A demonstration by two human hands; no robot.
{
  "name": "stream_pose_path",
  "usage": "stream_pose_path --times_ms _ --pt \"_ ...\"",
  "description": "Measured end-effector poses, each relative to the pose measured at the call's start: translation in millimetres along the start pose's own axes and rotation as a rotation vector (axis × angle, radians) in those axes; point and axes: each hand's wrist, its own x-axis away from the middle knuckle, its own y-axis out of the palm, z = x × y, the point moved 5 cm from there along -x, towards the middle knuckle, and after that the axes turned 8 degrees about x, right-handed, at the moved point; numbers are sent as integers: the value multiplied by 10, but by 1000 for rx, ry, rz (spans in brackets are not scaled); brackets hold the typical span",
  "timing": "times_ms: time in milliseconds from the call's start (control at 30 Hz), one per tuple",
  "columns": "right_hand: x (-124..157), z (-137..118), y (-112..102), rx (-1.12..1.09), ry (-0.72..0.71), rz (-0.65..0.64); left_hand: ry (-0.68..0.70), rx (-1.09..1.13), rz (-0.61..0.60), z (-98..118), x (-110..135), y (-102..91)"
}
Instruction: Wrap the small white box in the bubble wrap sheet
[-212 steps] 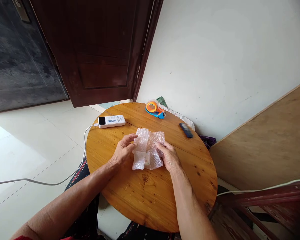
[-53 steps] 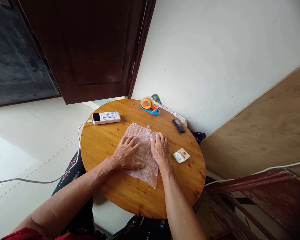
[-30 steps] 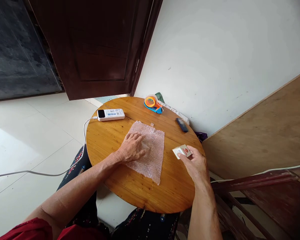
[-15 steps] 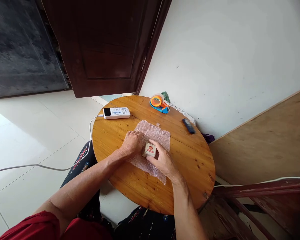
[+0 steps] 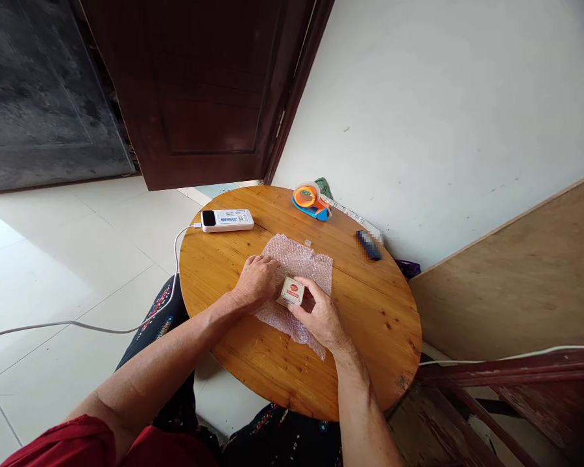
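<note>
A small cream box (image 5: 292, 292) with a red label on top rests over a sheet of pinkish bubble wrap (image 5: 311, 259). My right hand (image 5: 320, 316) is closed on the box, thumb on the near side and fingers at the far side. Just left of the box, my left hand (image 5: 259, 280) is closed at the left edge of the bubble wrap, its fingertips mostly hidden from this angle. Both sit at the middle of a round wooden table (image 5: 365, 331).
A white power bank (image 5: 228, 220) with a plugged-in cable (image 5: 78, 323) lies at the far left of the table. An orange and blue tape dispenser (image 5: 312, 201) stands at the back. A dark blurred object (image 5: 368, 245) lies at the right, near the wall.
The box has shifted very slightly to the right with my right hand. My left hand stays where it was, and the view has moved a little.
</note>
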Motion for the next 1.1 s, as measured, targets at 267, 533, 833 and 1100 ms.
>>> stream_pose_path --times_ms 267,533,833,1100 --pt "0 14 16 26 -17 28 -4 0 -17 -3 -4 -10" --pt "6 -8 -11 35 -9 39 -2 -20 -20 -3 -4 -9" --pt "6 6 -10 29 -5 60 7 -3 -6 -4 -2 -19" --pt "0 20 8 12 7 55 -1 40 33 -36 -11 1"
